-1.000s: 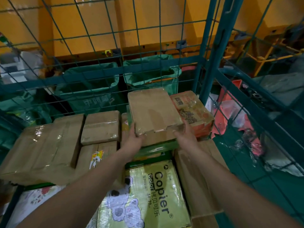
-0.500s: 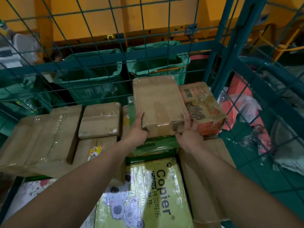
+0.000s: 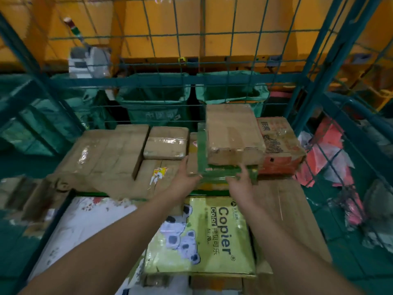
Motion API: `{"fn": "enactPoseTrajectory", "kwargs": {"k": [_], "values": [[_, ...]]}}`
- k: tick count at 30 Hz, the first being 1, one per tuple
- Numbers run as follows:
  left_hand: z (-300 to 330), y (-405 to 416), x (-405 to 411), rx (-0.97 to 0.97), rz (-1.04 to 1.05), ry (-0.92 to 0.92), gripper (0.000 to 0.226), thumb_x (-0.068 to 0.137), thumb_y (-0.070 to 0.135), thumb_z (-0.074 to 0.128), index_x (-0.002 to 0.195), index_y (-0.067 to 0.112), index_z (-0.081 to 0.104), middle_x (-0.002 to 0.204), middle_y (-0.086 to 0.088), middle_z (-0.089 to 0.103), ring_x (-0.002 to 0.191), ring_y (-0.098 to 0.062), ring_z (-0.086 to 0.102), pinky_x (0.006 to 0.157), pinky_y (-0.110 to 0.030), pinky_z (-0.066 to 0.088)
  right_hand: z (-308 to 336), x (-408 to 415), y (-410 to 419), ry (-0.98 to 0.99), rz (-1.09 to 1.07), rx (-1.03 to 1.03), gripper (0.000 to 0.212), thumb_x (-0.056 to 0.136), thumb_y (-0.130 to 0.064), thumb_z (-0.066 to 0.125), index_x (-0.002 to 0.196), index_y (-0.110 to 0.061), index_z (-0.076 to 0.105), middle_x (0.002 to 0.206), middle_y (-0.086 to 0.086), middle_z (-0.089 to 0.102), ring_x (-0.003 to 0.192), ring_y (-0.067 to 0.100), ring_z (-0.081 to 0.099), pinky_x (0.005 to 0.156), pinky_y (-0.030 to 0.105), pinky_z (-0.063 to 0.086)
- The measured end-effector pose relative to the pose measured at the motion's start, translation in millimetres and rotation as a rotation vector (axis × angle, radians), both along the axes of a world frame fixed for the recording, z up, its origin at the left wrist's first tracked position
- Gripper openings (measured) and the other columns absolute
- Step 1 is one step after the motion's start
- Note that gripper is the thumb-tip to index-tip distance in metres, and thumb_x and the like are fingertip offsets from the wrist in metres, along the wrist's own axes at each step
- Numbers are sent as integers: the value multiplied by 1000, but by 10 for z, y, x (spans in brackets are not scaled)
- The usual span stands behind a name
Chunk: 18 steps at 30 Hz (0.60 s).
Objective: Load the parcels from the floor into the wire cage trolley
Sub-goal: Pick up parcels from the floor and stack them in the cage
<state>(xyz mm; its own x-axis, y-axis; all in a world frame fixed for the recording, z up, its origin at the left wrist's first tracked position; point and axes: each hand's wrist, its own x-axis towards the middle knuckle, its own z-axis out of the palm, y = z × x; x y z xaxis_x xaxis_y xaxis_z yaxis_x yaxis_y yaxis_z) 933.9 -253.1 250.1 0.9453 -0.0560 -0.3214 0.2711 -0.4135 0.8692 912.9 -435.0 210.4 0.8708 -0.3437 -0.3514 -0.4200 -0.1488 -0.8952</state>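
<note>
Both hands — left hand [image 3: 185,177], right hand [image 3: 241,184] — seemingly touch green box [image 3: 214,169]

Both forearms extended forward, bare, converging. Left hand [image 3: 184,179] open, fingers straight and raised. Right hand [image 3: 241,184] open, fingers loosely spread, pointing forward. Contact indeterminate.

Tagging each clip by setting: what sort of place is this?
Most likely a parcel sorting depot or courier warehouse. Taped cardboard parcels are stacked inside a green wire cage trolley, open green sacks stand in a row behind it, and yellow machinery fills the background.
</note>
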Motion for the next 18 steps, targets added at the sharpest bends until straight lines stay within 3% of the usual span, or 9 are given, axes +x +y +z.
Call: {"fn": "enactPoseTrajectory", "kwargs": {"k": [3, 5, 8, 11, 13, 15, 18], "values": [[48, 426, -455, -38, 126, 35, 84, 97, 19, 69, 162, 30, 17, 163, 2, 31, 140, -24, 42, 106, -34, 42, 216, -332, 560, 86, 125, 139, 48, 103, -24, 57, 149, -25, 43, 137, -1, 51, 122, 22, 53, 99, 40, 46], [59, 697, -778, -67, 171, 26, 84, 96, 17, 69, 161, 31, 18, 162, -3, 32, 140, -28, 42, 101, -34, 42, 269, -577, 886, 141, 186, 186, 39, 103, -25, 56, 142, -24, 50, 136, 0, 55, 122, 24, 56, 104, 44, 48], [171, 1207, -1514, -137, 271, 46, 82, 97, 18, 68, 162, 32, 18, 156, -2, 36, 133, -26, 47, 97, -37, 44, 341, -1132, 1417, 161, 262, 235, 29, 103, -24, 54, 131, -20, 59, 123, 2, 63, 107, 23, 64, 91, 40, 54], [155, 1825, -2398, -196, 364, 61, 76, 97, 28, 68, 157, 41, 23, 154, -2, 37, 134, -27, 45, 109, -49, 43, 419, -1845, 1990, 194, 388, 272, 19, 104, -23, 54, 122, -19, 58, 112, 2, 62, 105, 23, 61, 96, 42, 52], [75, 2260, -3084, -236, 445, 65, 71, 96, 32, 69, 154, 44, 29, 153, -2, 39, 132, -26, 47, 112, -52, 42, 437, -2370, 2398, 211, 472, 307, 9, 103, -19, 55, 110, -19, 61, 109, 5, 63, 98, 22, 61, 86, 37, 51], [51, 2614, -3812, -274, 566, 60, 66, 96, 31, 69, 151, 42, 34, 150, -1, 41, 129, -24, 50, 109, -48, 45, 413, -2917, 2804, 252, 570, 334, 9, 101, -16, 55, 98, -19, 63, 104, 10, 63, 88, 22, 59, 70, 31, 46], [-37, 3141, -5067, -287, 765, 48, 66, 91, 28, 71, 147, 40, 38, 147, -1, 47, 116, -22, 58, 90, -39, 51, 443, -3879, 3527, 307, 753, 322, 9, 101, -14, 56, 97, -19, 62, 94, 5, 63, 73, 17, 57, 60, 26, 43]]}}
